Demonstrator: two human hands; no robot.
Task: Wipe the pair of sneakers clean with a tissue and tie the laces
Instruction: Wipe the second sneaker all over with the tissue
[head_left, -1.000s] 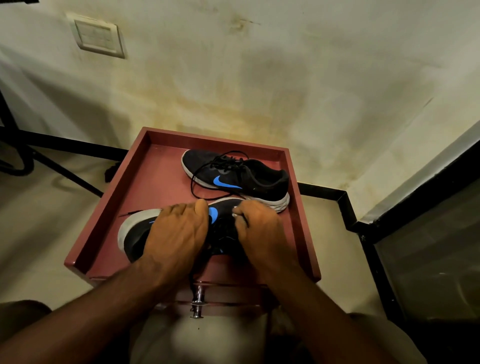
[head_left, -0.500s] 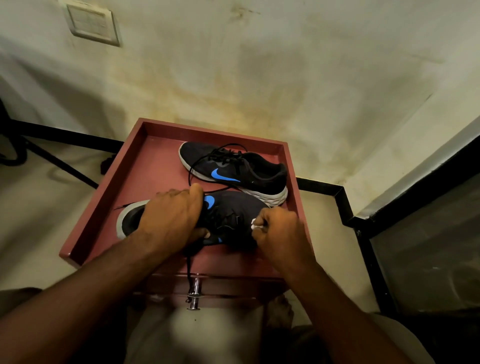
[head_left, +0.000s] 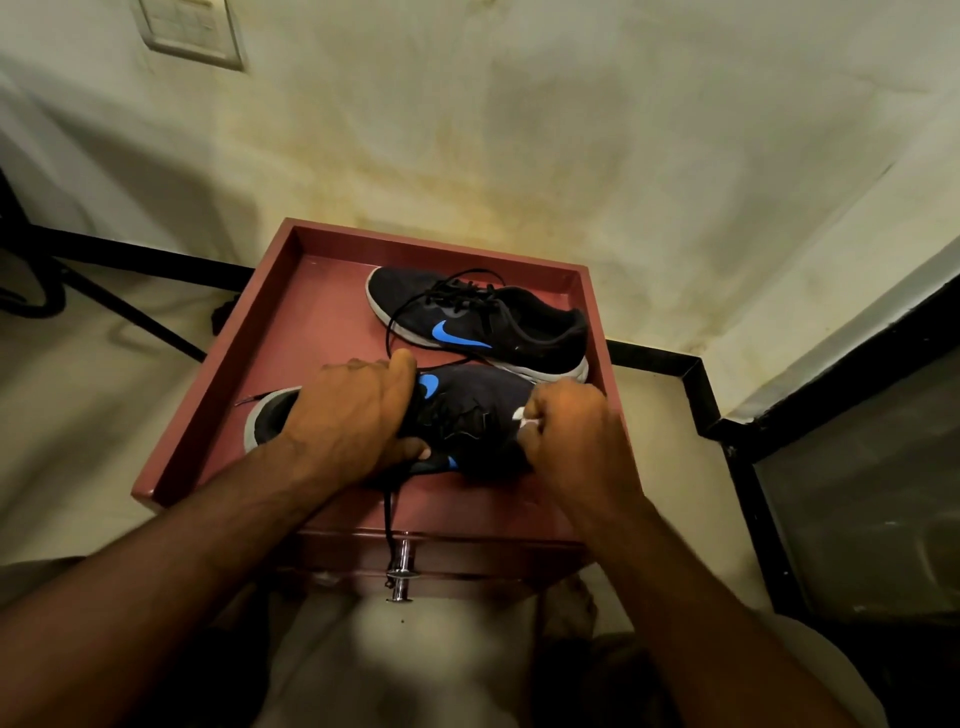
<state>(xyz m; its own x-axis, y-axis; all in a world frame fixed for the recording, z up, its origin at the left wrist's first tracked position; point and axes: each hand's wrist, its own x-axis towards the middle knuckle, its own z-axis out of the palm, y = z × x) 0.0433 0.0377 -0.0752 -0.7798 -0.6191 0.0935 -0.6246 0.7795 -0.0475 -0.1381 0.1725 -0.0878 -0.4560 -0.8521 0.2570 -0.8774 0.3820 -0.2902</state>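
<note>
Near the frame's centre, on the red tray (head_left: 218, 415), the left hand (head_left: 348, 421) clamps curled fingers over the near sneaker (head_left: 467, 410), apparently steadying it, while the right hand (head_left: 566, 436) pinches a white tissue (head_left: 522, 418) against its heel; the far sneaker (head_left: 483, 322) lies unlaced above.

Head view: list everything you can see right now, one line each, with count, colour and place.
far sneaker: 1, black with blue logo and white sole, back of the tray, laces loose
near sneaker: 1, black with blue logo, front of the tray, under both hands, one lace hanging over the front edge
tissue: 1, white, small wad in the right hand, against the near sneaker
tray: 1, dark red, raised rim, holds both sneakers
metal knob: 1, silver, front face below the tray
wall switch plate: 1, pale, top left on the wall
left hand: 1, grips the near sneaker
right hand: 1, fingers curled round the tissue
</note>
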